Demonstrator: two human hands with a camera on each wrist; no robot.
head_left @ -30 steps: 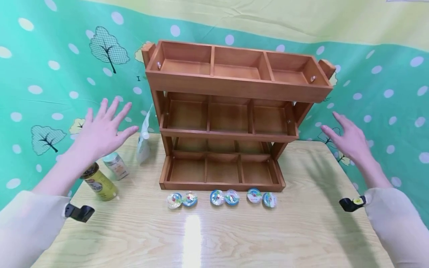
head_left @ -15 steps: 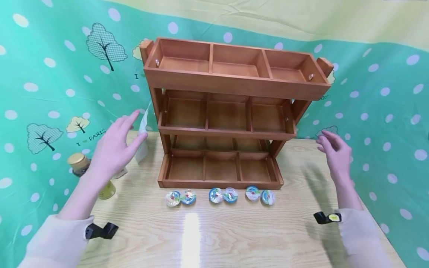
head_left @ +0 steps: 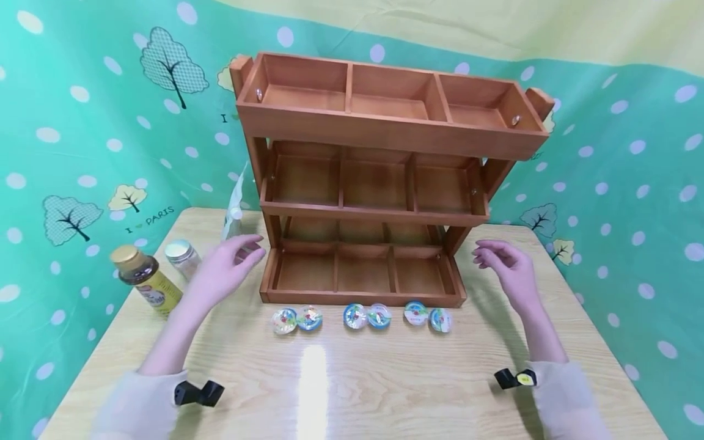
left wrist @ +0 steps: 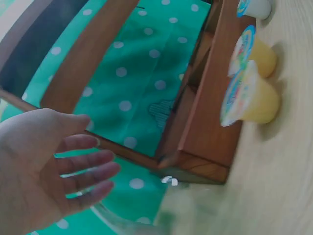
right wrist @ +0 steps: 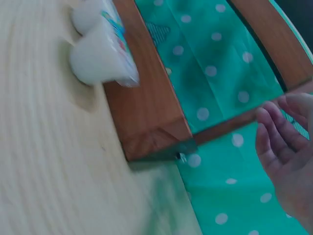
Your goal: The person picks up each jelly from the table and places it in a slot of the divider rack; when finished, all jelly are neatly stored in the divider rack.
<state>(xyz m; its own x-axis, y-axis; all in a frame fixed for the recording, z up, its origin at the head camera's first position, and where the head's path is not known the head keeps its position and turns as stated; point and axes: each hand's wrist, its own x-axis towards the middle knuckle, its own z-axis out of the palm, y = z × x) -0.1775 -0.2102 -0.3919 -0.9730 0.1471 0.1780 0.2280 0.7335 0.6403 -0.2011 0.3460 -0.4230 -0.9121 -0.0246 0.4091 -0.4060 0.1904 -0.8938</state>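
Observation:
My left hand [head_left: 222, 275] hangs over the table just left of the wooden shelf rack [head_left: 363, 299], its fingers loosely bent and nothing in them. Off the rack's right side, my right hand [head_left: 511, 278] also holds nothing, with thumb and fingers relaxed. Three pairs of small lidded jelly cups stand along the rack's front: a left pair [head_left: 297, 320], a middle pair [head_left: 367, 316] and a right pair [head_left: 428, 316]. In the left wrist view one cup [left wrist: 261, 100] is yellow; in the right wrist view another cup [right wrist: 93, 58] is whitish. Neither hand touches the rack or cups.
A yellow bottle with a gold cap [head_left: 156, 290], a clear white-lidded container [head_left: 184, 256] and a pale upright pouch [head_left: 233, 214] stand left of the rack. The rack has three tiers, each divided into three compartments. A dotted green cloth [head_left: 110, 165] hangs behind the table.
Both hands have come down and inward toward the rack's sides, their fingers going from spread to loosely bent. The bottle and container show more fully now. The cups have not moved.

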